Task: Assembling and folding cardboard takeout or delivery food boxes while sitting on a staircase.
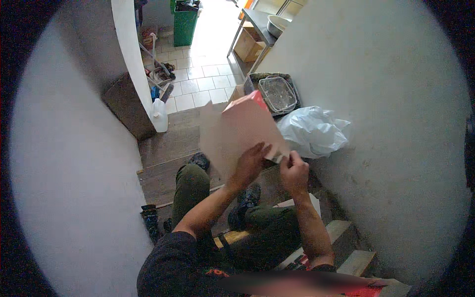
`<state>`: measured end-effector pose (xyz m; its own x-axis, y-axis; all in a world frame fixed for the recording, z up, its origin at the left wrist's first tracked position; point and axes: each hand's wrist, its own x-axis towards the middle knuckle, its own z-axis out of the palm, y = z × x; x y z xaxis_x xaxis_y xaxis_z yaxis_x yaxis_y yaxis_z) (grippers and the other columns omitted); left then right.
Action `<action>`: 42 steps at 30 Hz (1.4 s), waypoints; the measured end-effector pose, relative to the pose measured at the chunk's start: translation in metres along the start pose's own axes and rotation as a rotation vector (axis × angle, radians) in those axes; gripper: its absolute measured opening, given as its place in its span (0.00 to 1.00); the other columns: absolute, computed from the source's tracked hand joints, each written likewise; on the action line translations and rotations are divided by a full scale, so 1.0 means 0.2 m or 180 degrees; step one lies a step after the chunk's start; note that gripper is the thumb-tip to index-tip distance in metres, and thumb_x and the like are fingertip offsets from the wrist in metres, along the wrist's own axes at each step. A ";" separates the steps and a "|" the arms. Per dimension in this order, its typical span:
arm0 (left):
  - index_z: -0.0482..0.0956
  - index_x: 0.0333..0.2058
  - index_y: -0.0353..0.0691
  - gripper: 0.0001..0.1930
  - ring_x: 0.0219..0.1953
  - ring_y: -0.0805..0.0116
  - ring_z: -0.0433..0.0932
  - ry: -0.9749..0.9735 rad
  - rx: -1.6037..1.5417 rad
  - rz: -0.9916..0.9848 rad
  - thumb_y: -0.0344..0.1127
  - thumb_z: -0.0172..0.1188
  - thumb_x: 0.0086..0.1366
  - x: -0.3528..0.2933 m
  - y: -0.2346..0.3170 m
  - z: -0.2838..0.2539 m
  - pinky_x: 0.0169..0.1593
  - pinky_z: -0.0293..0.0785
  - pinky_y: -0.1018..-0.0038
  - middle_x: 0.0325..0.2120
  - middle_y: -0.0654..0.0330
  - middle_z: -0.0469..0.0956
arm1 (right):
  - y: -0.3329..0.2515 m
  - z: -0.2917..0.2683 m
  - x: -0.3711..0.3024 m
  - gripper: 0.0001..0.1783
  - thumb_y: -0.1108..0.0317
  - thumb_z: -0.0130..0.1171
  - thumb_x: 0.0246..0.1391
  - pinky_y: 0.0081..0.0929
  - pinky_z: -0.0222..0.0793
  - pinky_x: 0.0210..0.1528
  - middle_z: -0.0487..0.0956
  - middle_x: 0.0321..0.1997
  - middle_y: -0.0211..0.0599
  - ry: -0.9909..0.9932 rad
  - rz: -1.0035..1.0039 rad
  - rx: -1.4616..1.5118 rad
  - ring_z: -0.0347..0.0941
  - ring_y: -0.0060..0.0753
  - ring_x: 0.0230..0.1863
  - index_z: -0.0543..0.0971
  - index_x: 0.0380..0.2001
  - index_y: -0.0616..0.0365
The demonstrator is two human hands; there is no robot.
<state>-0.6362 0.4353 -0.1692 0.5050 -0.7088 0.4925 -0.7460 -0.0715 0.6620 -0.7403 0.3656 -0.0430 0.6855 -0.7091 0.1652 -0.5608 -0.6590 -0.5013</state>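
A cardboard box blank (247, 126), plain brown on the side toward me and red along its far edge, is tilted up in front of my knees. It is partly folded. My left hand (250, 163) lies against its brown face near the lower edge, fingers stretched out. At the right corner, my right hand (294, 173) is closed, pinching the edge of a small flap between thumb and fingers. A paler, slotted strip of the flap shows between the two hands.
I sit on stairs (341, 232) between two walls. A white plastic bag (314, 131) and a dark crate with a clear plastic container (278, 94) stand on the right. A white jug (159, 116) is on the left. Beyond are a green bin (185, 27) and a metal table (260, 24).
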 end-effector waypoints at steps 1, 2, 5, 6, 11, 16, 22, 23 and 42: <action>0.74 0.46 0.40 0.15 0.47 0.51 0.74 0.0385 -0.0803 -0.0328 0.27 0.53 0.58 0.00 -0.03 -0.01 0.48 0.72 0.63 0.44 0.48 0.75 | 0.01 -0.02 0.01 0.11 0.63 0.59 0.51 0.35 0.70 0.31 0.78 0.26 0.42 0.0270 0.0031 0.0174 0.76 0.43 0.26 0.76 0.27 0.60; 0.74 0.46 0.40 0.15 0.47 0.51 0.74 0.0427 -0.0813 -0.0370 0.27 0.53 0.58 0.01 -0.04 -0.01 0.48 0.72 0.63 0.44 0.48 0.75 | 0.01 -0.04 0.02 0.11 0.63 0.59 0.51 0.35 0.70 0.31 0.78 0.26 0.42 0.0279 -0.0005 0.0185 0.76 0.43 0.26 0.76 0.27 0.60; 0.75 0.42 0.39 0.13 0.43 0.51 0.76 0.0197 -0.1139 -0.0901 0.26 0.54 0.58 0.01 -0.02 -0.03 0.43 0.73 0.63 0.38 0.49 0.78 | 0.01 -0.05 0.04 0.06 0.69 0.60 0.50 0.32 0.71 0.30 0.77 0.24 0.42 0.0868 -0.0992 0.0151 0.76 0.40 0.25 0.78 0.27 0.60; 0.76 0.41 0.39 0.12 0.41 0.52 0.77 0.0238 -0.1651 -0.1077 0.26 0.53 0.58 0.00 0.01 -0.02 0.41 0.73 0.63 0.34 0.50 0.78 | -0.01 -0.03 0.03 0.05 0.70 0.60 0.49 0.31 0.71 0.30 0.77 0.25 0.42 0.0658 -0.1204 0.0139 0.76 0.40 0.25 0.78 0.27 0.60; 0.77 0.39 0.40 0.09 0.35 0.58 0.79 0.0046 -0.1620 -0.1050 0.26 0.53 0.59 -0.02 0.10 -0.07 0.39 0.73 0.67 0.30 0.52 0.79 | -0.06 0.05 -0.04 0.06 0.71 0.62 0.46 0.30 0.72 0.30 0.78 0.28 0.44 0.0252 -0.1442 0.0312 0.77 0.42 0.28 0.78 0.28 0.62; 0.76 0.36 0.36 0.07 0.32 0.63 0.78 0.0118 -0.2052 -0.1028 0.27 0.52 0.59 -0.03 0.14 -0.15 0.38 0.72 0.68 0.28 0.52 0.79 | -0.06 0.07 -0.02 0.07 0.71 0.62 0.45 0.33 0.72 0.35 0.78 0.30 0.42 0.0263 -0.1593 0.0002 0.76 0.43 0.33 0.78 0.30 0.60; 0.76 0.34 0.35 0.11 0.32 0.62 0.78 0.0279 -0.2268 -0.1172 0.34 0.59 0.55 -0.04 0.13 -0.12 0.35 0.73 0.67 0.30 0.54 0.79 | -0.03 0.11 -0.01 0.12 0.69 0.60 0.46 0.34 0.68 0.46 0.76 0.36 0.40 0.0050 -0.1619 -0.0545 0.70 0.44 0.42 0.79 0.36 0.59; 0.76 0.34 0.35 0.11 0.32 0.62 0.78 0.0294 -0.2272 -0.1160 0.34 0.59 0.55 -0.04 0.12 -0.11 0.35 0.73 0.67 0.30 0.54 0.79 | -0.03 0.11 -0.01 0.13 0.69 0.61 0.46 0.34 0.66 0.49 0.75 0.38 0.41 0.0048 -0.1588 -0.0530 0.69 0.44 0.43 0.80 0.38 0.59; 0.75 0.27 0.41 0.07 0.39 0.57 0.74 -0.1163 -0.2276 0.2092 0.27 0.58 0.45 0.21 1.18 -0.42 0.45 0.70 0.60 0.36 0.59 0.76 | -0.35 -1.45 -1.12 0.16 0.48 0.61 0.41 0.68 0.22 0.64 0.69 0.57 0.18 0.1155 0.0816 -0.3355 0.38 0.51 0.69 0.81 0.35 0.36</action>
<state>-0.7552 0.4485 0.0558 -0.1598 -0.6354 0.7554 -0.3348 0.7548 0.5641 -0.9888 0.4975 0.2006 0.4162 -0.7709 0.4821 -0.8927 -0.2457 0.3778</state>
